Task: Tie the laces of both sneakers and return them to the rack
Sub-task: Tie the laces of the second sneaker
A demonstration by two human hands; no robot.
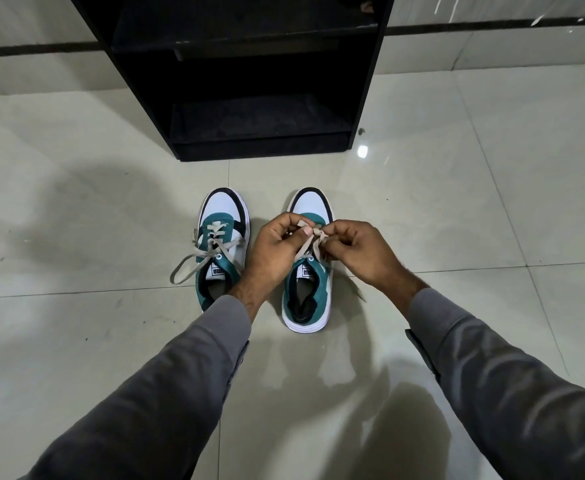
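Two white, teal and black sneakers stand side by side on the tiled floor, toes toward the rack. The left sneaker (222,216) has beige laces (194,258) lying loose and spread to its left. Over the right sneaker (310,285) my left hand (277,251) and my right hand (360,252) pinch its beige lace (313,237) above the tongue, fingers closed on the strands. My hands hide the lace's crossing and most of the eyelets. The black shoe rack (260,143) stands just beyond the sneakers, its lower shelf bare.
Glossy cream floor tiles (457,202) surround the sneakers on all sides. A wall with a dark skirting line (492,27) runs behind the rack. My grey sleeves reach in from the bottom corners.
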